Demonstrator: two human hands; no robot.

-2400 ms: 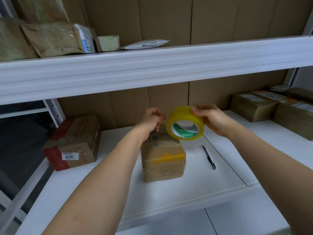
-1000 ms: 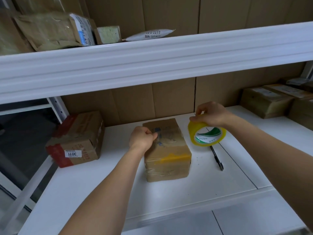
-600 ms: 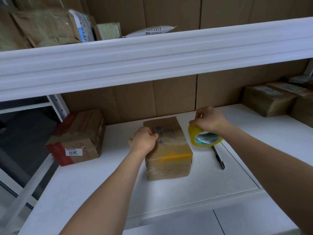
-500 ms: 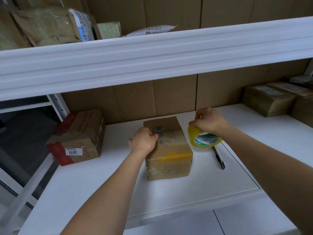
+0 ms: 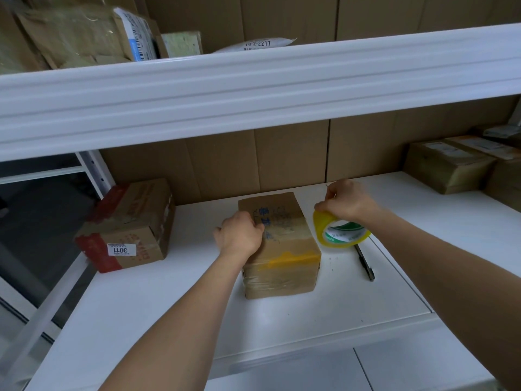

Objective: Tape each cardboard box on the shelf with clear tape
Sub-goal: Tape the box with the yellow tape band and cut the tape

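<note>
A small cardboard box [image 5: 282, 249] stands in the middle of the white shelf [image 5: 174, 306], with blue writing on top and a yellow strip along its front edge. My left hand [image 5: 239, 235] rests curled against the box's top left edge; what its fingertips hold is hidden. My right hand [image 5: 348, 203] grips a roll of yellowish clear tape [image 5: 339, 234], tilted just right of the box and low over the shelf. Whether a tape strip runs from roll to box is unclear.
A black pen [image 5: 365, 263] lies on the shelf right of the roll. A cardboard box with red tape and a label [image 5: 127, 224] stands at the left. More boxes [image 5: 448, 165] sit at the far right. The upper shelf beam [image 5: 253, 88] hangs overhead, with parcels [image 5: 84, 35] on it.
My right hand has brought the tape roll down from above the box to its right side, close to the shelf. My left hand has stayed on the box's top left edge.
</note>
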